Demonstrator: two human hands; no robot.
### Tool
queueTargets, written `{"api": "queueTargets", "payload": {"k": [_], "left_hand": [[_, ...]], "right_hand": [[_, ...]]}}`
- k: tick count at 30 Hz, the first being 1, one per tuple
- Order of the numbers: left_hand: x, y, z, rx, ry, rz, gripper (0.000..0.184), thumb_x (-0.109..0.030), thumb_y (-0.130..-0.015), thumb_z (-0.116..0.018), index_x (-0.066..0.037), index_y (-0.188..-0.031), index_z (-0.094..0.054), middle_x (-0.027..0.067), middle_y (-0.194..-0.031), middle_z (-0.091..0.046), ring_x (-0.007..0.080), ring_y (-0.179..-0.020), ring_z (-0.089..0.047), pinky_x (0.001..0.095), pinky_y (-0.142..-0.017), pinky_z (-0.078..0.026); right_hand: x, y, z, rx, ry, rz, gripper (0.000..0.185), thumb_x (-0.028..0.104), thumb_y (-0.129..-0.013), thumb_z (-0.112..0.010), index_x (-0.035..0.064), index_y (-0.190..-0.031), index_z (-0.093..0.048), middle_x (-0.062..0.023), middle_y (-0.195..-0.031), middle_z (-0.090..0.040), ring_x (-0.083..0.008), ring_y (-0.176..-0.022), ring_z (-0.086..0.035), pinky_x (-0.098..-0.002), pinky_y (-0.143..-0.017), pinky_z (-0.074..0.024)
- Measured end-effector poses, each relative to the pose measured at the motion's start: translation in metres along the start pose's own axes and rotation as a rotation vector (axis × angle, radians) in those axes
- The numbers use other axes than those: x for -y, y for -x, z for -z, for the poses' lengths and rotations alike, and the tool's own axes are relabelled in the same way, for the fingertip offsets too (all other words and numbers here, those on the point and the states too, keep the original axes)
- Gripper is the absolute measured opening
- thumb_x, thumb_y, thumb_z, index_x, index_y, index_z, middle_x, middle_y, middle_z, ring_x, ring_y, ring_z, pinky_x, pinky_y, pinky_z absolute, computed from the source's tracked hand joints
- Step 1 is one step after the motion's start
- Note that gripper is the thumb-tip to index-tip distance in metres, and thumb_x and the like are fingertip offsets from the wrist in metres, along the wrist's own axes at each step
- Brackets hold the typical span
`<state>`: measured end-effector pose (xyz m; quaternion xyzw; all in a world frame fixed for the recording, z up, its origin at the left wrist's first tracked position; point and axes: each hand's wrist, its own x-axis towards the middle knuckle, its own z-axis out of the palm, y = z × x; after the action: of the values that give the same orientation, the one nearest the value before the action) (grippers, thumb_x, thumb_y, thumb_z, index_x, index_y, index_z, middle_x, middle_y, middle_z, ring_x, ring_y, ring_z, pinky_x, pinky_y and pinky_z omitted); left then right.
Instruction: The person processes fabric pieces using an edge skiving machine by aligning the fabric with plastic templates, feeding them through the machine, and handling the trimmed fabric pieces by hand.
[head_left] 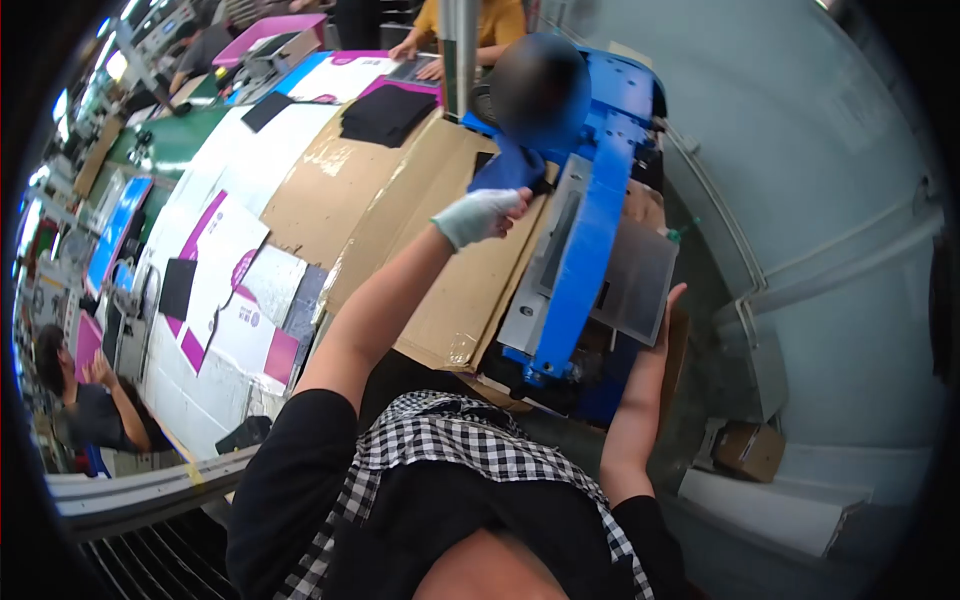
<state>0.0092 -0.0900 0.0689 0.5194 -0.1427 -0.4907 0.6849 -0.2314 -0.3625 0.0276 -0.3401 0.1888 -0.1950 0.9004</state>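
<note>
My left hand (482,217), in a pale fingerless glove, is closed at the near end of a dark blue cloth piece (507,168), beside the blue machine (597,225). The cloth lies partly on the cardboard sheet (400,260). My right hand (667,318) is at the right side of the machine, its thumb up along the edge of a translucent plastic sheet (637,285); its other fingers are hidden behind or under the sheet.
A dark cloth stack (388,115) lies on the cardboard-covered table (325,170). Beyond the metal pole (460,60), a person in yellow (490,25) works. Another person (100,400) sits at the far left. A cardboard box (748,450) stands at the lower right.
</note>
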Motion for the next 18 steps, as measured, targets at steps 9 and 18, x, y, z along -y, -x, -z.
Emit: {"api": "queueTargets", "payload": {"k": [9,18], "left_hand": [[0.018,0.001,0.020,-0.092,0.022,0.122,0.069,-0.047,-0.069,-0.072,0.001,-0.115,-0.053,0.0145,-0.114,-0.057,0.0243,-0.105,-0.054,0.0387,-0.094,-0.040],[-0.017,0.052,0.084,-0.031,0.255,-0.010,0.037,-0.020,-0.077,-0.067,0.003,-0.104,-0.058,0.0141,-0.099,-0.064,0.0241,-0.088,-0.062,0.0369,-0.084,-0.049]], "right_hand": [[0.018,0.022,0.066,0.193,-0.317,-0.011,0.074,0.055,-0.079,-0.055,0.0056,-0.130,-0.033,-0.0172,-0.121,-0.049,-0.0289,-0.100,-0.051,-0.0391,-0.078,-0.0410],[0.054,0.109,0.009,0.074,-0.208,0.268,0.049,0.038,-0.089,-0.049,-0.0009,-0.119,-0.043,-0.0155,-0.112,-0.051,-0.0215,-0.088,-0.049,-0.0296,-0.066,-0.0384]]}}
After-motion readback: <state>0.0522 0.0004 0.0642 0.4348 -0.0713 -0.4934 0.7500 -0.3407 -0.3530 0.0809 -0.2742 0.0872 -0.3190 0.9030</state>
